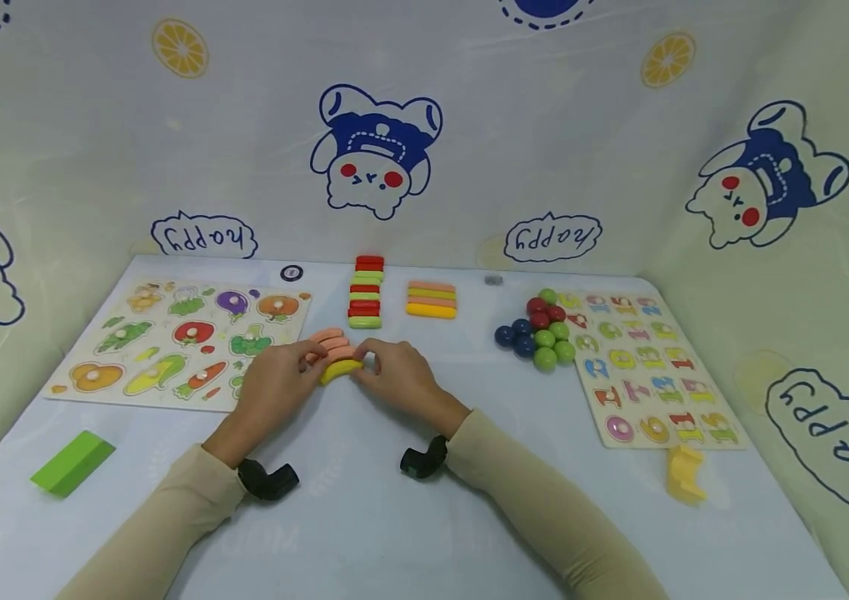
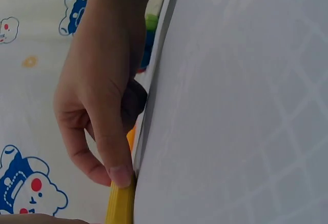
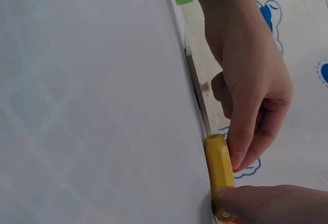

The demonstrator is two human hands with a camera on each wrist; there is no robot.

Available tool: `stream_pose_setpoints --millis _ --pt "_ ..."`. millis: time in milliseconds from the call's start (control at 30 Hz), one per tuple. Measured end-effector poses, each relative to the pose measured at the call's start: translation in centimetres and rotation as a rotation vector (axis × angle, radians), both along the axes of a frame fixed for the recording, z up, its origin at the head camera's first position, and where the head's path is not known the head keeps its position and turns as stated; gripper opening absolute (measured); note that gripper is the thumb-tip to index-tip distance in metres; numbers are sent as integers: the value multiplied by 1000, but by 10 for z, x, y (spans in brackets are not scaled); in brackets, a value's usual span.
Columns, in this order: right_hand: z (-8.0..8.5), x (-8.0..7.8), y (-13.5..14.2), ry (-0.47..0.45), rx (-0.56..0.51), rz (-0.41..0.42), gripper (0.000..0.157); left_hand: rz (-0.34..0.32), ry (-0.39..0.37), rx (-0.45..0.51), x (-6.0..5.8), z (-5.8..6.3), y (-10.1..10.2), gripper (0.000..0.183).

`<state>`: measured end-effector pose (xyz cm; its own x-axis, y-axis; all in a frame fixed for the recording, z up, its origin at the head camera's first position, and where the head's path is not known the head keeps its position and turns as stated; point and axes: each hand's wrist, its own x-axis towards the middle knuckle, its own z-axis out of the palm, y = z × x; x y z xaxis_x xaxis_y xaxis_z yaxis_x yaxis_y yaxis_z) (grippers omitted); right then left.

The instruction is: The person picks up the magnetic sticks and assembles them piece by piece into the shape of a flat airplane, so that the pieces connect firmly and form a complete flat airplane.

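A yellow banana-shaped piece [image 1: 340, 372] lies crosswise in front of several curved pink pieces [image 1: 336, 342], nested in a row. My right hand [image 1: 403, 375] pinches the banana's right end, with the thumb on its near side in the right wrist view. My left hand [image 1: 274, 379] is at the left ends of the row. Its thumb and forefinger close on the pink piece beside the yellow one, and the fingertips partly hide it. In the right wrist view the left hand [image 3: 251, 90] has its thumb right by the banana [image 3: 218, 157].
A vegetable puzzle board [image 1: 169, 354] lies left, and a figure puzzle board [image 1: 645, 371] right. Green, red and blue balls [image 1: 536, 333] cluster beside the latter. Behind my hands lie red-and-green sticks [image 1: 366, 292] and pink-and-yellow sticks [image 1: 431, 300]. A green block [image 1: 73, 464] and yellow block [image 1: 685, 475] sit nearer.
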<state>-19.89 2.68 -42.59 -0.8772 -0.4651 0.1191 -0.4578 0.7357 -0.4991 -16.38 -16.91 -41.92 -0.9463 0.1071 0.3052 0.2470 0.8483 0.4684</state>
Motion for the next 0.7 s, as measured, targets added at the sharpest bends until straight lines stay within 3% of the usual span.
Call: stream_pose_setpoints --millis 133,300,433,567,700 --pt "2 6 11 -32 32 -41 21 4 5 34 -2 -3 2 29" --pt "3 20 48 -88 23 -124 21 0 -9 52 0 -6 6 37" --pt "1 26 80 -50 -22 -193 21 25 -107 100 6 -3 13 29" --pt "-4 29 101 8 -43 -269 21 -29 -217 149 8 0 27 21" --pt "-10 28 107 39 -49 -254 27 -104 -206 130 4 1 42 25"
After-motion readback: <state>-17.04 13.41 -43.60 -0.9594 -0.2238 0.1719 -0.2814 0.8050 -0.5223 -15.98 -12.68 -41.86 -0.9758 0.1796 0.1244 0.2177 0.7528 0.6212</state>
